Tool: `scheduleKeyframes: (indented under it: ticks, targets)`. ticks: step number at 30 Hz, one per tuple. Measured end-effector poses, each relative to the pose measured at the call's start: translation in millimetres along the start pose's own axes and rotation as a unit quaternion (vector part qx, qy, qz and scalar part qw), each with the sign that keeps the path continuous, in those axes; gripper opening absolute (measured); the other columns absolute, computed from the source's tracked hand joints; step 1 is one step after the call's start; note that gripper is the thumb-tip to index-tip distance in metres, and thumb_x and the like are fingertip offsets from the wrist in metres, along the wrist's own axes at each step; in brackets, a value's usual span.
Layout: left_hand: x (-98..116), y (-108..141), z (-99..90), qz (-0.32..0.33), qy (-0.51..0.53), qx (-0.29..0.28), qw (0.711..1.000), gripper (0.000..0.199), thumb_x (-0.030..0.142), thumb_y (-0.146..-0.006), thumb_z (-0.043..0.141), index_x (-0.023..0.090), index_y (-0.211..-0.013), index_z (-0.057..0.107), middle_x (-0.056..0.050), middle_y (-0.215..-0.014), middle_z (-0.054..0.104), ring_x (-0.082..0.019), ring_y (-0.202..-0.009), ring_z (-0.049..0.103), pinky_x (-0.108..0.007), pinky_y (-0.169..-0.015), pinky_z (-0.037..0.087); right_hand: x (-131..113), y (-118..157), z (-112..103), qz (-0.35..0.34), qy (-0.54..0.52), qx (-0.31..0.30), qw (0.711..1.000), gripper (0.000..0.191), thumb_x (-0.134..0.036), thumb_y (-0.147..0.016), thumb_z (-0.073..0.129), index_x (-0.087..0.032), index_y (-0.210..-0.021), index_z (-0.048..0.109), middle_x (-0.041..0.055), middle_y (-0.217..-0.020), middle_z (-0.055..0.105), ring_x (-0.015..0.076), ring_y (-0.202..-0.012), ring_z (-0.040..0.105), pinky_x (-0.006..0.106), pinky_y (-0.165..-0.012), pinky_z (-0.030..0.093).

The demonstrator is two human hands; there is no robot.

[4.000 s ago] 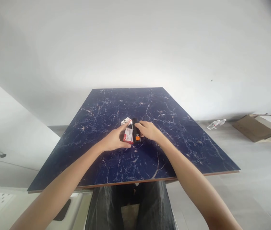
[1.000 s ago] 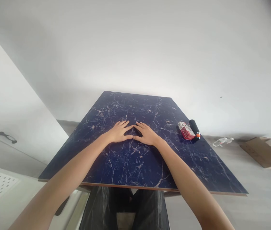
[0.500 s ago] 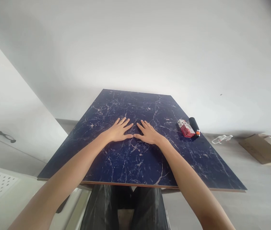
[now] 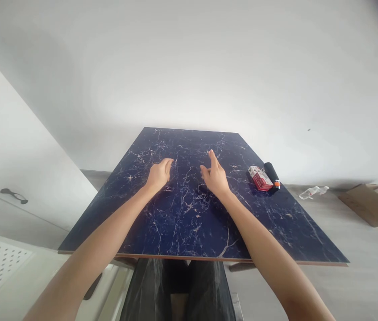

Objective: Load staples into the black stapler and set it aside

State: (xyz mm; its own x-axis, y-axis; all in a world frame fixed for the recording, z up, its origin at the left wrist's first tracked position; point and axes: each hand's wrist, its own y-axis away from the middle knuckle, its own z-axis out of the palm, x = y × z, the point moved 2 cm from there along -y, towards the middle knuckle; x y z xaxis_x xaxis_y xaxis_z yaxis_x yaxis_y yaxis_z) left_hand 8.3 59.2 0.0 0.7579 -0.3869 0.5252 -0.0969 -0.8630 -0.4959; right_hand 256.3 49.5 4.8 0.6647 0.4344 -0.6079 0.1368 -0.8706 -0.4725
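Both hands are raised over the dark blue marble-patterned table (image 4: 189, 232), palms turned partly toward each other with a gap between them. My left hand (image 4: 160, 174) has loosely bent fingers with slightly parted tips, and nothing shows in it. My right hand (image 4: 214, 176) is open and empty, its thumb held apart from its extended fingers. To the right of that hand, a red and white box (image 4: 260, 179) lies on the table. Touching or close beside the box is a black cylinder (image 4: 270, 173) with an orange mark near its lower end.
A clear plastic bottle (image 4: 312, 192) and a cardboard box (image 4: 372, 205) are on the floor at the right. A white cabinet (image 4: 24, 156) with a dark handle stands at the left. The wall meets the table's far side. My legs are below the near edge.
Both hands have lifted off the tabletop, moved apart and turned from palms down to partly facing each other. My left fingers have bent. The view has shifted slightly.
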Motion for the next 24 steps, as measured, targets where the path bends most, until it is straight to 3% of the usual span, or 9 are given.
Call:
scheduleKeyframes:
  ticks: [3, 5, 7, 9, 12, 15, 18, 21, 24]
  targets:
    - [4.3, 3.1, 5.7, 0.03, 0.019, -0.052, 0.998, 0.035, 0.04, -0.102, 0.045, 0.021, -0.094, 0.073, 0.001, -0.056, 0.069, -0.013, -0.046, 0.06, -0.024, -0.059, 0.046, 7.3, -3.1, 1.2, 0.016, -0.018, -0.02, 1.0, 0.054, -0.042, -0.1, 0.039, -0.023, -0.151, 0.04, 0.0106, -0.112, 0.074, 0.0169, -0.058, 0.066, 0.035, -0.068, 0.057]
    - [6.9, 4.1, 8.3, 0.039, 0.019, -0.067, 0.997, 0.039, 0.046, -0.098, 0.052, 0.02, -0.076, 0.071, -0.001, -0.064, 0.074, -0.012, -0.044, 0.058, -0.025, -0.054, 0.043, 10.4, -4.9, 2.4, -0.002, 0.001, -0.02, 1.0, 0.04, -0.042, -0.1, 0.04, -0.022, -0.126, 0.064, 0.0049, -0.084, 0.074, 0.0158, -0.056, 0.063, 0.03, -0.066, 0.052]
    - [9.0, 4.2, 9.8, 0.042, 0.011, -0.067, 0.997, 0.042, 0.049, -0.096, 0.055, 0.02, -0.069, 0.069, -0.003, -0.067, 0.075, -0.014, -0.048, 0.061, -0.026, -0.054, 0.044, 11.0, -5.5, 3.9, -0.022, 0.029, -0.014, 0.999, 0.036, -0.044, -0.1, 0.042, -0.023, -0.103, 0.07, 0.001, -0.067, 0.066, 0.0149, -0.055, 0.059, 0.026, -0.061, 0.045]
    - [11.0, 4.2, 10.7, 0.057, -0.005, -0.056, 0.997, 0.033, 0.046, -0.097, 0.055, 0.021, -0.083, 0.073, -0.004, -0.08, 0.078, -0.018, -0.063, 0.069, -0.029, -0.064, 0.05, 9.1, -4.8, 5.3, -0.035, 0.06, -0.006, 0.998, 0.038, -0.047, -0.101, 0.041, -0.023, -0.087, 0.067, -0.002, -0.056, 0.057, 0.013, -0.049, 0.049, 0.024, -0.055, 0.036]
    - [13.2, 4.2, 12.7, 0.112, -0.038, -0.032, 0.992, 0.039, 0.039, -0.096, 0.057, 0.024, -0.132, 0.062, -0.009, -0.129, 0.069, -0.027, -0.115, 0.065, -0.038, -0.095, 0.051, 4.6, -2.6, 4.3, -0.046, 0.094, 0.009, 0.994, 0.047, -0.05, -0.101, 0.04, -0.022, -0.068, 0.058, -0.0033, -0.051, 0.048, 0.0114, -0.046, 0.039, 0.025, -0.053, 0.028]
    - [11.4, 3.2, 16.9, 0.145, -0.059, -0.045, 0.987, 0.047, 0.034, -0.097, 0.056, 0.024, -0.142, 0.053, -0.01, -0.14, 0.061, -0.029, -0.13, 0.053, -0.045, -0.106, 0.044, 5.2, -2.9, -4.5, -0.032, 0.119, 0.037, 0.992, 0.044, -0.05, -0.097, 0.046, -0.021, -0.066, 0.057, -0.0032, -0.051, 0.047, 0.0122, -0.048, 0.042, 0.025, -0.055, 0.029]
    - [8.6, -0.1, 18.6, 0.131, -0.063, -0.057, 0.988, 0.029, 0.03, -0.098, 0.053, 0.023, -0.124, 0.065, -0.007, -0.104, 0.076, -0.028, -0.106, 0.064, -0.048, -0.099, 0.046, 15.0, -6.6, -26.6, -0.007, 0.162, 0.101, 0.982, 0.032, -0.043, -0.096, 0.047, -0.021, -0.081, 0.064, 0.0005, -0.061, 0.057, 0.0164, -0.059, 0.052, 0.027, -0.065, 0.038]
    - [9.5, -2.0, 16.4, 0.103, -0.074, -0.035, 0.991, 0.03, 0.038, -0.097, 0.054, 0.022, -0.119, 0.067, -0.006, -0.083, 0.076, -0.027, -0.094, 0.065, -0.048, -0.097, 0.045, 32.1, -5.2, -60.4, 0.014, 0.247, 0.198, 0.949, 0.03, -0.034, -0.095, 0.044, -0.02, -0.104, 0.068, 0.0118, -0.097, 0.068, 0.0274, -0.097, 0.058, 0.04, -0.091, 0.042]
    - [12.2, 0.0, 16.5, 0.093, -0.079, -0.041, 0.992, 0.035, 0.04, -0.098, 0.05, 0.022, -0.123, 0.065, -0.007, -0.091, 0.076, -0.028, -0.099, 0.064, -0.047, -0.1, 0.043, 56.8, 7.5, -93.0, 0.096, 0.327, 0.244, 0.908, 0.047, -0.037, -0.091, 0.046, -0.019, -0.134, 0.055, 0.0172, -0.141, 0.048, 0.0377, -0.132, 0.037, 0.056, -0.106, 0.031]
